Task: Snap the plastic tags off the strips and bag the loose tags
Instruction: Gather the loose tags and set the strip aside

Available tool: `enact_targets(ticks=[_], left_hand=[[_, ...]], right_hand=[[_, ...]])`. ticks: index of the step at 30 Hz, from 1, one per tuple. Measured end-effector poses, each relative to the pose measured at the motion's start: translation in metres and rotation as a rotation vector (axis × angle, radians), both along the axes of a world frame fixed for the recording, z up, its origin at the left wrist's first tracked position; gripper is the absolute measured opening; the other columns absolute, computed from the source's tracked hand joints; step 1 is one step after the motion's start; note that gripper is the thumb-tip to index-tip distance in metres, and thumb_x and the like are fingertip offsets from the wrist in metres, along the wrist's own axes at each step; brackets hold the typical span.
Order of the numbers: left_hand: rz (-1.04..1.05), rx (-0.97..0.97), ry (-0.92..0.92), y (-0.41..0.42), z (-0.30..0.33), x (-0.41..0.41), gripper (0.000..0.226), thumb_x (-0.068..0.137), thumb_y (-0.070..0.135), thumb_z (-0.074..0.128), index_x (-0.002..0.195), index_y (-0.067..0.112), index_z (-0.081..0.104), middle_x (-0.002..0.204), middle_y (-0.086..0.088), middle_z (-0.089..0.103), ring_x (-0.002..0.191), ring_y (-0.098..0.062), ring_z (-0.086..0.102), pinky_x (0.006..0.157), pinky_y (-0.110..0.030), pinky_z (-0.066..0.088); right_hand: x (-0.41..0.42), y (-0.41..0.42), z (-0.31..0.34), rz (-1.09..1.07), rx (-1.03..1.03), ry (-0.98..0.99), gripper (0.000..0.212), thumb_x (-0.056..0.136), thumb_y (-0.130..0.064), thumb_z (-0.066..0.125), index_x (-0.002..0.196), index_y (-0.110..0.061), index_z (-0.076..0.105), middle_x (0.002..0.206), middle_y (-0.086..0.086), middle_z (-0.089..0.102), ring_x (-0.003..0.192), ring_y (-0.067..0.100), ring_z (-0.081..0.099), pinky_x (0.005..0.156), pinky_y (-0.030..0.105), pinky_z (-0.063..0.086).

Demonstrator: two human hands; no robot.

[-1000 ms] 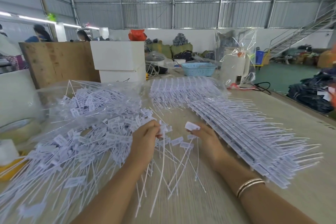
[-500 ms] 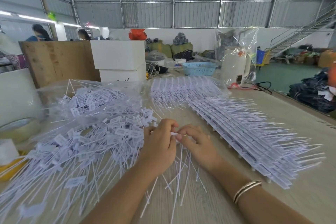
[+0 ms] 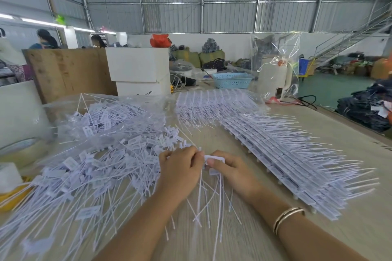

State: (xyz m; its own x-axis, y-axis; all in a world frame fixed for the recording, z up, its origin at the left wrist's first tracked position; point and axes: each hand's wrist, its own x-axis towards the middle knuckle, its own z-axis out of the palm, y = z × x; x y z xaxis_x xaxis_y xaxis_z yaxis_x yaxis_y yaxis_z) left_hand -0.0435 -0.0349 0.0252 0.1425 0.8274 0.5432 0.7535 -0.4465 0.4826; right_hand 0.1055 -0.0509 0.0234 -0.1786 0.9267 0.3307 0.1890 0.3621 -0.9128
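Observation:
My left hand (image 3: 180,169) grips one end of a strip of white plastic tags, whose thin tails hang down toward me. My right hand (image 3: 231,170) pinches a white tag (image 3: 214,158) at the strip's other end, thumb on top. Both hands meet at the middle of the wooden table (image 3: 350,140). A big pile of loose tags (image 3: 95,167) spreads to the left, partly inside a clear plastic bag (image 3: 118,112). A stack of whole tag strips (image 3: 292,163) lies to the right.
More strips in clear wrap (image 3: 214,104) lie at the back. White boxes (image 3: 137,70), a blue basket (image 3: 232,80) and a white kettle in plastic (image 3: 273,76) stand behind. A tape roll (image 3: 19,146) sits far left. Other people work beyond a wooden board (image 3: 67,72).
My hands, apart a second ago with the right one holding up a single tag, have come together. Both now hold the strip, and the right pinches a tag at its end.

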Motion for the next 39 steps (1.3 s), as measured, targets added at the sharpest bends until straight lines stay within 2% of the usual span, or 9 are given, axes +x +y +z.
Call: enact_targets(ticks=[4, 9, 13, 20, 26, 29, 32, 36, 39], left_hand=[[-0.050, -0.105, -0.083, 0.003, -0.002, 0.000, 0.038, 0.098, 0.036, 0.042, 0.061, 0.025, 0.044, 0.050, 0.007, 0.040, 0.055, -0.003, 0.045, 0.079, -0.030, 0.022], [-0.086, -0.264, -0.238, 0.006, 0.000, -0.001, 0.036, 0.098, 0.033, 0.042, 0.066, 0.021, 0.052, 0.054, 0.008, 0.042, 0.057, -0.009, 0.045, 0.083, -0.039, 0.035], [-0.109, -0.341, -0.319, 0.004, 0.004, -0.001, 0.036, 0.099, 0.034, 0.042, 0.074, 0.013, 0.059, 0.069, -0.001, 0.054, 0.079, -0.022, 0.059, 0.097, -0.044, 0.037], [-0.148, -0.393, -0.463, 0.001, 0.009, 0.000, 0.035, 0.099, 0.034, 0.042, 0.085, 0.012, 0.065, 0.081, -0.010, 0.064, 0.083, -0.025, 0.060, 0.082, -0.036, 0.045], [-0.176, -0.375, -0.510, -0.001, 0.010, 0.002, 0.033, 0.099, 0.031, 0.041, 0.092, 0.012, 0.066, 0.087, -0.008, 0.066, 0.083, -0.022, 0.060, 0.082, -0.037, 0.046], [-0.161, -0.403, -0.545, 0.001, 0.009, 0.000, 0.034, 0.100, 0.035, 0.039, 0.073, 0.024, 0.056, 0.072, 0.005, 0.056, 0.068, -0.010, 0.052, 0.063, -0.026, 0.039], [-0.127, -0.457, -0.701, 0.006, 0.013, -0.011, 0.037, 0.099, 0.039, 0.039, 0.071, 0.020, 0.052, 0.073, 0.004, 0.055, 0.067, -0.007, 0.048, 0.061, -0.020, 0.033], [-0.143, -0.366, -0.704, 0.005, 0.014, -0.011, 0.036, 0.098, 0.029, 0.043, 0.070, 0.013, 0.057, 0.068, 0.002, 0.057, 0.063, -0.008, 0.052, 0.058, -0.016, 0.038], [-0.199, -0.337, -0.692, 0.001, 0.011, -0.004, 0.030, 0.096, 0.012, 0.043, 0.069, 0.014, 0.055, 0.079, -0.011, 0.057, 0.075, -0.019, 0.053, 0.065, -0.019, 0.041]], right_hand=[[-0.001, -0.001, -0.001, -0.041, 0.071, -0.045, 0.014, 0.091, -0.013, 0.060, 0.081, -0.019, 0.068, 0.077, -0.005, 0.062, 0.077, 0.009, 0.057, 0.076, 0.026, 0.044], [-0.003, 0.001, -0.001, -0.183, 0.309, -0.264, 0.033, 0.091, -0.013, 0.062, 0.075, -0.043, 0.059, 0.075, -0.014, 0.058, 0.076, 0.008, 0.057, 0.086, 0.055, 0.040], [-0.004, 0.003, -0.005, -0.265, 0.423, -0.380, 0.016, 0.089, -0.032, 0.053, 0.080, -0.031, 0.067, 0.073, -0.022, 0.054, 0.080, -0.002, 0.054, 0.087, 0.035, 0.027], [-0.007, 0.003, -0.005, -0.356, 0.617, -0.441, 0.029, 0.092, -0.038, 0.045, 0.085, -0.024, 0.070, 0.077, -0.028, 0.051, 0.082, -0.004, 0.050, 0.083, 0.029, 0.020], [-0.009, 0.006, -0.008, -0.171, 0.280, -0.097, 0.024, 0.096, -0.020, 0.055, 0.079, -0.033, 0.067, 0.079, -0.009, 0.070, 0.089, 0.017, 0.064, 0.094, 0.051, 0.039], [-0.008, 0.002, -0.004, -0.102, 0.216, 0.096, 0.023, 0.093, -0.021, 0.056, 0.074, -0.023, 0.069, 0.081, -0.003, 0.069, 0.084, 0.017, 0.064, 0.082, 0.039, 0.048], [0.008, 0.005, 0.000, -0.237, 0.081, 0.346, 0.026, 0.093, -0.026, 0.056, 0.071, -0.021, 0.068, 0.086, -0.009, 0.070, 0.087, 0.000, 0.062, 0.080, 0.026, 0.039], [0.024, 0.011, -0.002, -0.254, 0.013, 0.254, 0.024, 0.095, -0.027, 0.052, 0.073, -0.027, 0.060, 0.078, -0.014, 0.062, 0.080, 0.000, 0.056, 0.079, 0.025, 0.035], [0.015, 0.014, -0.013, -0.318, -0.051, -0.023, 0.020, 0.096, -0.043, 0.046, 0.080, -0.039, 0.057, 0.092, -0.018, 0.060, 0.098, 0.009, 0.053, 0.087, 0.035, 0.038]])
